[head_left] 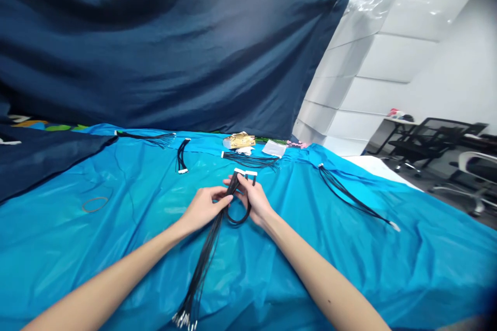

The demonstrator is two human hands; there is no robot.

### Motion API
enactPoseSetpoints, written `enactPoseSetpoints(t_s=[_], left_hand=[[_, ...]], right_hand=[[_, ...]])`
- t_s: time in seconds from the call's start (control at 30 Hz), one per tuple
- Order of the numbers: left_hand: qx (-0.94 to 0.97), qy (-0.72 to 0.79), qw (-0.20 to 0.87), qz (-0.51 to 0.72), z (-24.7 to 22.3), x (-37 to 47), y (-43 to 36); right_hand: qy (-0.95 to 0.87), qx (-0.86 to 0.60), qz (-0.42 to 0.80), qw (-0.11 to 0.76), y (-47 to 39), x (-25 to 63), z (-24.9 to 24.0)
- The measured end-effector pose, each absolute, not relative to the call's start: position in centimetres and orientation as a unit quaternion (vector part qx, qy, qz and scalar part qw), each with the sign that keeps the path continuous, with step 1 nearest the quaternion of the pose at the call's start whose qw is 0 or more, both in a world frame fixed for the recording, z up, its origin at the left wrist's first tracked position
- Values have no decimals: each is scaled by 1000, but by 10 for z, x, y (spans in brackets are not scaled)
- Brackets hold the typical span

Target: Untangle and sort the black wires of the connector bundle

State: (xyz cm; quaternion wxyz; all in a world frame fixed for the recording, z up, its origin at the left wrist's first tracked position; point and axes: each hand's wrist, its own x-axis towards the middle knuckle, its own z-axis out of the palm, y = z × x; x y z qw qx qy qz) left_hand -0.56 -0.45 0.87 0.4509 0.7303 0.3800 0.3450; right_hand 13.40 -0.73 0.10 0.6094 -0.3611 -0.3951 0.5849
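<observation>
Both hands hold a black wire bundle [205, 253] over the middle of the blue sheet. My left hand [205, 207] pinches it between thumb and fingers, below its white connector [239, 171]. My right hand [254, 197] is closed around the wires just under that connector. A second white connector [251, 173] sits beside the first, and black wires curve in a loop [237, 223] beneath my right hand. The loose wires hang down toward the front, ending in small metallic tips [184, 319]. Some of my right fingers are hidden behind the wires.
More wire bundles lie on the blue sheet [155, 248]: at the back left [145, 138], a short one [181, 156], one behind my hands [250, 160] and one at right [355, 198]. A golden tissue pack [240, 140] is at the back. A thin ring [95, 204] lies left.
</observation>
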Motion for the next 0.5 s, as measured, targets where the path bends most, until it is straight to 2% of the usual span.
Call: enactPoseSetpoints(t_s=[0.2,0.33,0.4,0.5], left_hand=[[806,399,259,353,9,-8,-5],[808,406,213,372,14,-8,-6],[765,423,288,390,17,-9,-6],[641,368,539,403,22,-11,-6]], right_hand=[[-393,-362,590,605,-8,134,1],[-395,-372,573,614,-7,134,0],[-399,-372,567,617,-7,133,-1],[-403,-375,557,622,-6,132,-1]])
